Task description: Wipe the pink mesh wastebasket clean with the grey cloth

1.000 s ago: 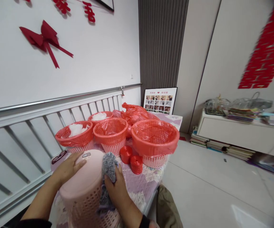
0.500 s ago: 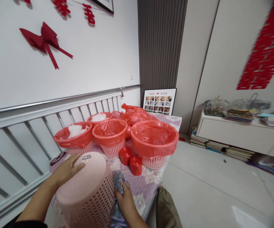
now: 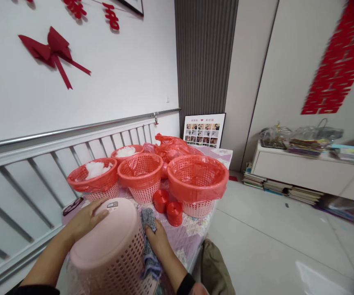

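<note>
A pink perforated basket (image 3: 112,241) lies tipped at the front of the covered table, its solid base with a small label facing up. My left hand (image 3: 87,217) rests on that base, fingers spread. My right hand (image 3: 158,239) grips a grey-blue cloth (image 3: 149,254) against the basket's perforated right side. Just beyond stand two rolls of red bags (image 3: 174,214) and several baskets lined with red plastic, among them a large one (image 3: 197,180) at the right and one holding white material (image 3: 95,170) at the left.
A heap of red plastic bags (image 3: 177,145) lies at the back of the table (image 3: 189,239). Glasses (image 3: 73,206) sit by the white radiator (image 3: 41,180) on the left. A photo board (image 3: 204,130) stands behind. Olive fabric (image 3: 215,268) shows at the front edge.
My right hand and the cloth have moved up and slightly left along the basket's side. More of the right forearm shows. My left hand stays on the base.
</note>
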`<state>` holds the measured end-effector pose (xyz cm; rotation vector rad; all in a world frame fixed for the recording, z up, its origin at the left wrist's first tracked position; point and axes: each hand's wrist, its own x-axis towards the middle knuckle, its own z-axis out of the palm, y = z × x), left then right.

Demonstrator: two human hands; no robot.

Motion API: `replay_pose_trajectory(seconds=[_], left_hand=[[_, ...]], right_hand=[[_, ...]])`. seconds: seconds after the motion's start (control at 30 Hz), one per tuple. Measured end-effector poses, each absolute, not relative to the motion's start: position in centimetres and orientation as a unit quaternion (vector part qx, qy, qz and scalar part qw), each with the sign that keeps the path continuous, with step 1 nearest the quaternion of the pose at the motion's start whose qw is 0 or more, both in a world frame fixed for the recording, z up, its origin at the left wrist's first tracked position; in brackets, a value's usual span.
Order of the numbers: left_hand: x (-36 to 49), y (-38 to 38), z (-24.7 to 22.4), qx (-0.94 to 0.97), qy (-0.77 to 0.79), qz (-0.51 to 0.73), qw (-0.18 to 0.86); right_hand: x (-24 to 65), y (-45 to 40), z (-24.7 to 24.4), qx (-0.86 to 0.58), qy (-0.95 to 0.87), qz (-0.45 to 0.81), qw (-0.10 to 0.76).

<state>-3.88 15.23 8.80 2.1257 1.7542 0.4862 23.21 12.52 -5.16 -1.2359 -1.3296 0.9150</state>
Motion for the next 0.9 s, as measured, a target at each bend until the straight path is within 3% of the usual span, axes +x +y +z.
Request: replay_pose_trajectory(seconds=[0.17,0.3,0.43,0.7,0.8,0.9], left_hand=[[-3.8,15.2,8.6,0.747,0.617,0.186,0.163],[-4.0,15.3,8.4,0.748,0.617,0.191,0.153],[-3.9,15.2,8.5,0.751,0.614,0.192,0.145],[-3.8,15.2,8.5,0.751,0.617,0.193,0.134],[-3.9,15.3,8.3,0.752,0.616,0.193,0.131],[-3.8,15.3,8.4,0.752,0.616,0.191,0.134]], right_hand=[[24.9,10.8,-10.4,-0.581,-0.544,0.384,0.468],[25.6,9.5,-11.6,-0.609,-0.539,0.374,0.446],[24.8,9.4,-9.3,-0.592,-0.553,0.362,0.461],[22.0,8.2,1.9,-0.415,-0.623,0.314,0.584],[21.6,8.4,1.7,-0.405,-0.623,0.308,0.594],[21.9,9.0,-2.2,-0.470,-0.577,0.328,0.582]])
